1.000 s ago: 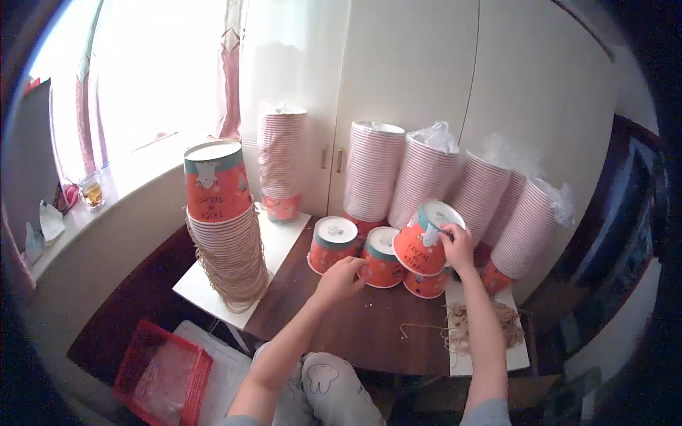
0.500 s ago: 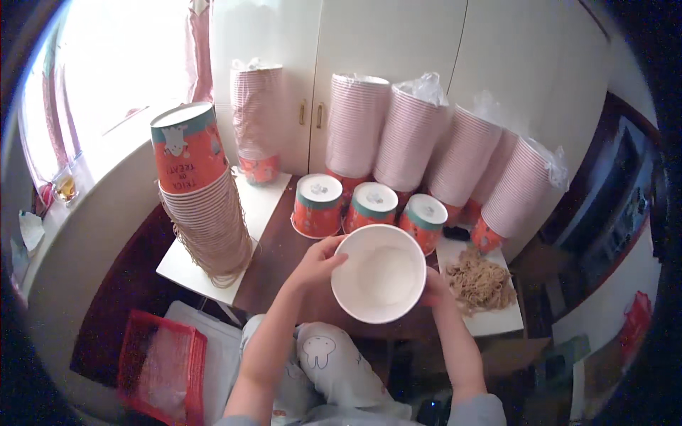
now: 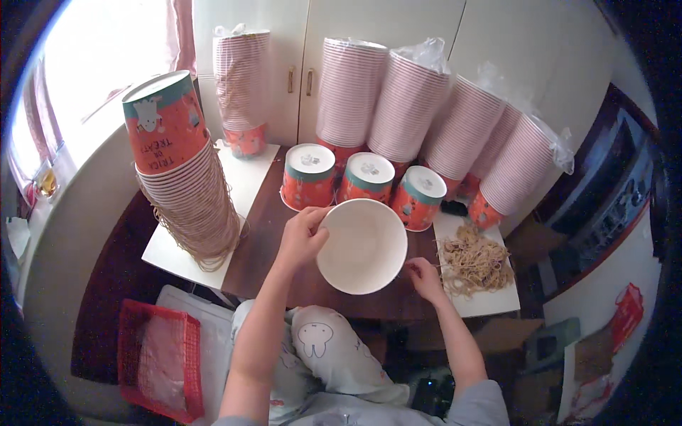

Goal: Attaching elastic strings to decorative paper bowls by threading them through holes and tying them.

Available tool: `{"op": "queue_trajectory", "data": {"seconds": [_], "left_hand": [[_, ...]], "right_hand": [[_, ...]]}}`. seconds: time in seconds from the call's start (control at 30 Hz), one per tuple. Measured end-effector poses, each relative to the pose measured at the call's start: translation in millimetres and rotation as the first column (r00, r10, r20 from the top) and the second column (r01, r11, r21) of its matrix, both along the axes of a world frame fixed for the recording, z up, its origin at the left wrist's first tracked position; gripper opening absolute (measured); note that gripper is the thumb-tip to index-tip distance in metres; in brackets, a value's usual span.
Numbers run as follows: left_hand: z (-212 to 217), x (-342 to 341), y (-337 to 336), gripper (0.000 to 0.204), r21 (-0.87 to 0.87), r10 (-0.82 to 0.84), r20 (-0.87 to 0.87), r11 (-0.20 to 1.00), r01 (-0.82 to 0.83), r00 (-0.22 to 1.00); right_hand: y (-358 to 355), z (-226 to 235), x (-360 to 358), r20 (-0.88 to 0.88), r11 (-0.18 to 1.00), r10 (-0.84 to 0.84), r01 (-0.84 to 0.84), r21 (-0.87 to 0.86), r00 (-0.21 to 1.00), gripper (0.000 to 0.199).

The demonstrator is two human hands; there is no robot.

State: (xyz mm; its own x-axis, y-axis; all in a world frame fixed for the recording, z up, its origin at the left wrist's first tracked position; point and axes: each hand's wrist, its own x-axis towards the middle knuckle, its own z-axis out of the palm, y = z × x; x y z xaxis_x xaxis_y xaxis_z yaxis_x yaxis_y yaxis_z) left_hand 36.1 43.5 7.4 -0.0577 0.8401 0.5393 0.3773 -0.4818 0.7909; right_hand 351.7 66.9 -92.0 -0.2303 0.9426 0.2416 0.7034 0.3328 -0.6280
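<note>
My left hand (image 3: 304, 234) grips the left side of a paper bucket (image 3: 362, 246), thumb over the rim. Its white inside faces me, and its outer wall is mostly hidden. My right hand (image 3: 425, 279) is at the bucket's lower right edge, fingertips pinched together; what is between them is too small to tell. Just beyond stand three upturned orange paper buckets with green bands: left (image 3: 308, 177), middle (image 3: 367, 179) and right (image 3: 419, 199). Beside my right hand lies a tangled heap of tan cords (image 3: 474, 261) on a white board.
At left, a tall leaning stack of nested paper buckets (image 3: 181, 170) has tan cords hanging down it. Several plastic-wrapped bucket stacks (image 3: 352, 92) line the back against white cabinet doors (image 3: 270, 106). A red basket (image 3: 160, 358) sits low at left, below the brown table (image 3: 259, 241).
My right hand has moved off the bucket's right side to its lower right edge, fingertips now pinched. The left hand still holds the bucket. The whole view has shifted slightly.
</note>
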Motion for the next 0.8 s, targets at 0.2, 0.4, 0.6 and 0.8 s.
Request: {"op": "queue_trajectory", "data": {"seconds": [0.2,0.4,0.6,0.8], "left_hand": [[10.3,3.2,-5.9,0.038,0.133,0.024,-0.041,0.991,-0.018,0.999],[12.0,19.8,-13.7,0.036,0.439,0.225,0.007,0.875,-0.205,0.974],[3.2,36.0,-24.2,0.033,0.599,0.266,0.044,0.764,-0.238,0.963],[-5.2,48.0,-30.9,0.033,0.578,0.083,0.143,0.802,-0.151,0.986]], "right_hand": [[-29.1,10.4,-6.9,-0.002,0.999,0.024,-0.024,0.048,1.000,0.018],[-70.3,42.4,-47.2,-0.764,0.961,-0.014,-0.201,-0.188,0.645,0.031],[-83.7,69.5,-80.5,-0.837,0.999,-0.054,0.027,-0.047,0.545,0.032],[-83.2,73.0,-85.7,-0.906,0.979,-0.092,0.203,-0.007,0.414,0.032]]}}
